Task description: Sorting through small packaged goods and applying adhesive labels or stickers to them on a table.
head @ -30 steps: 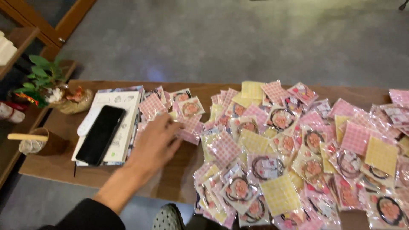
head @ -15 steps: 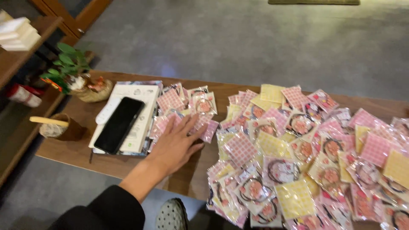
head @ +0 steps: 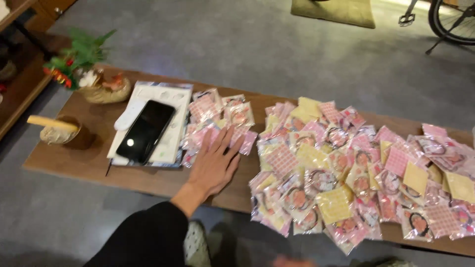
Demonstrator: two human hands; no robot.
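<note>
A left hand (head: 213,165) lies flat, fingers spread, on a small cluster of clear cellophane packets (head: 217,121) patterned in pink check and pale yellow, near the left end of a long wooden table (head: 84,165), gripping nothing. A far larger heap of similar packets (head: 356,168) covers the table's right half. Beside the hand, a black phone (head: 146,131) rests on a white booklet (head: 170,141). The right hand is out of view.
</note>
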